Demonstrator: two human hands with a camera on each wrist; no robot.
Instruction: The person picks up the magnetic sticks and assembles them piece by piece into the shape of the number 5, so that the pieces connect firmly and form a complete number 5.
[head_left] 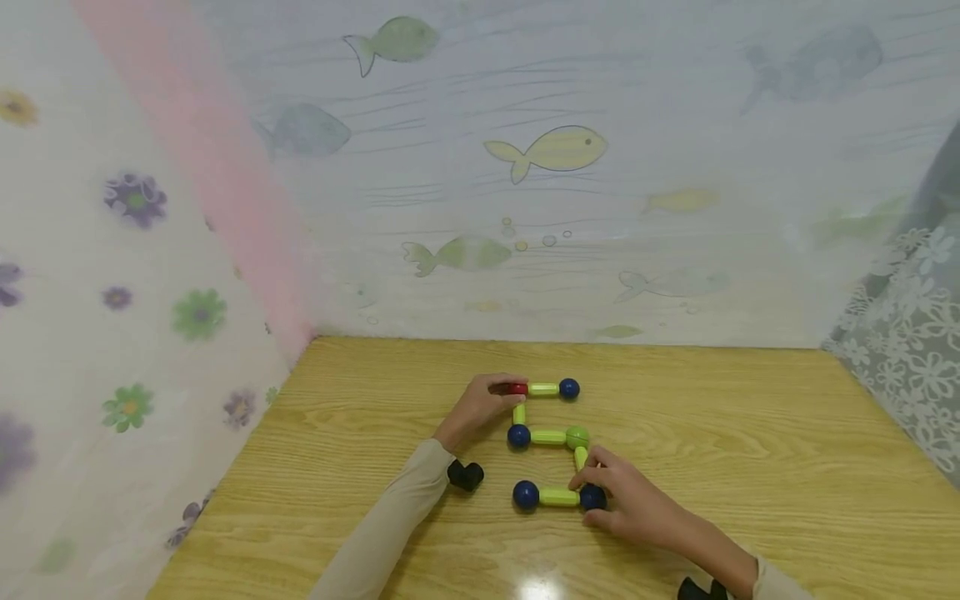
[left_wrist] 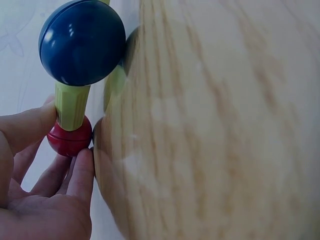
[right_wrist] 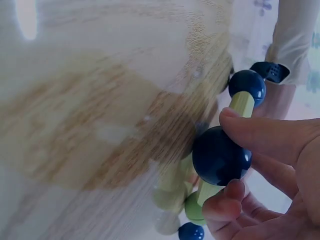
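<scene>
A zigzag of yellow-green rods joined by balls lies on the wooden table (head_left: 750,433). My left hand (head_left: 480,404) grips the red ball (left_wrist: 70,141) at its far left corner. A rod (head_left: 543,389) runs from there to a blue ball (head_left: 569,388), and another leads down to a second blue ball (head_left: 518,436). Opposite that one sits a green ball (head_left: 577,437). At the near right corner my right hand (head_left: 637,504) holds a dark blue ball (right_wrist: 220,156) between thumb and fingers. One more rod (head_left: 559,497) links it to the near left blue ball (head_left: 526,495).
Behind the table hangs a pale cloth (head_left: 465,192) printed with fish. Flowered fabric (head_left: 135,333) borders the left side, and lace (head_left: 926,333) the right. Black wrist devices (head_left: 466,476) sit on both wrists.
</scene>
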